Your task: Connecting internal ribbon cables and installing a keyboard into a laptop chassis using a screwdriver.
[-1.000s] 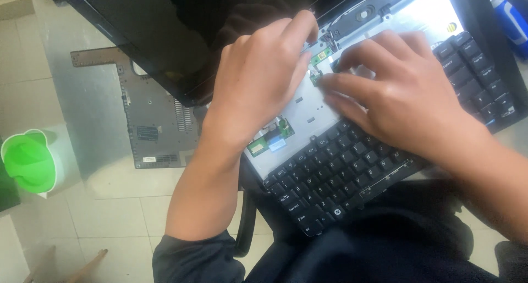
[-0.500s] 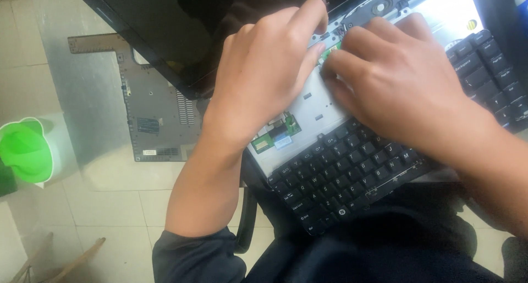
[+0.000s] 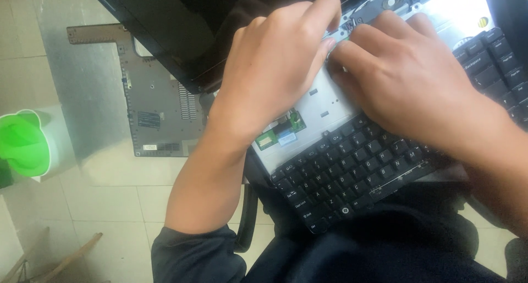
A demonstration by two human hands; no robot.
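At the far left a bright green container [image 3: 22,145] sits at the frame edge, partly cut off, so its full shape cannot be made out; below it, in the bottom left corner, the ends of some wooden sticks [image 3: 66,259] lie on the tiled floor [image 3: 104,200], also cut by the frame. Next comes a grey base cover [image 3: 159,110] lying flat on the floor, with vent slots and small labels too small to read; its right part is hidden under the dark laptop lid [image 3: 159,25], whose upper part runs out of the picture. The left hand [image 3: 275,68] reaches from a dark sleeve [image 3: 195,255] up over the opened laptop [image 3: 319,110], fingers bent and pressed to a small part near the hinge; what lies under the fingertips is covered by the hand itself, so I cannot tell whether it grips anything. Just under that wrist a small green circuit board [image 3: 278,130] shows in the silver frame. The black keyboard [image 3: 357,173] lies loose and tilted across the laptop, resting on the person's lap, its right end cut off by the frame. The right hand [image 3: 407,79] lies across the keyboard's top edge, its fingers meeting the left hand's fingertips at the same spot; its grip is likewise hidden. The hinge area [image 3: 396,0] above is bright and washed out.
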